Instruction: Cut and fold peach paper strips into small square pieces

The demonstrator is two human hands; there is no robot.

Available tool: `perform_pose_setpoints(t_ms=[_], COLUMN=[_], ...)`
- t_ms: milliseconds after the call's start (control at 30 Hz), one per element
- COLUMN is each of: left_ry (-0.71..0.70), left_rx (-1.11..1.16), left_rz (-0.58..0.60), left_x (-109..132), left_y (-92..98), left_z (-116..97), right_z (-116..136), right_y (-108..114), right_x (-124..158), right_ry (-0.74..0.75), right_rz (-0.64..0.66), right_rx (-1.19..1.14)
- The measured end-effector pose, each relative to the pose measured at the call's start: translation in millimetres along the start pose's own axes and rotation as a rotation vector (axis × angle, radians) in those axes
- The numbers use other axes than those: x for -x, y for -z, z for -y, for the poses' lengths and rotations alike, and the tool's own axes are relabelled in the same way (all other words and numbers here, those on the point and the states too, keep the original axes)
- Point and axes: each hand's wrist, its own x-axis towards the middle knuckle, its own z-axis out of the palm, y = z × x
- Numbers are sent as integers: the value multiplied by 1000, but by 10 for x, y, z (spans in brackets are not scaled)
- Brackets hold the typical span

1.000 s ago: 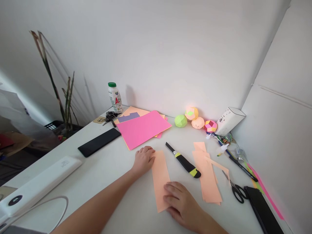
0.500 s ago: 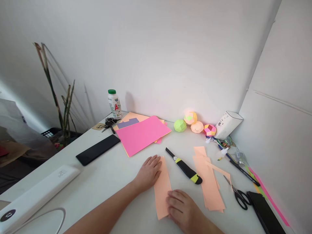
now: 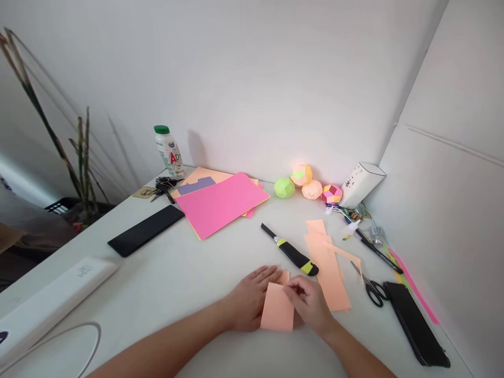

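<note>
Folded over now, the peach strip (image 3: 277, 314) sits low on the white desk (image 3: 189, 273), right hand (image 3: 313, 307) pinching its top edge, left hand (image 3: 250, 299) flat and open-fingered against its side, white corner walls (image 3: 275, 79) behind

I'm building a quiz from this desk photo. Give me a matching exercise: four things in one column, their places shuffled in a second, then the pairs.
Things
1. utility knife
2. scissors
3. green-capped bottle
4. folded peach paper

Places
A. by the wall, next to the keys
B. between the left hand and the right hand
C. right of the peach strips
D. left of the peach strips, beyond the hands

Pairs: 1-D, 2-C, 3-A, 4-B
</note>
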Motion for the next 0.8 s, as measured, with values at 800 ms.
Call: perform_pose_setpoints(t_ms=[800], left_ry=[68], left_rx=[55], left_rz=[-445], left_x=[-30], left_y=[-126], left_z=[-376], right_z=[-195], right_y=[-204], right_x=[-280], right_ry=[-48], right_rz=[47], right_rx=[293])
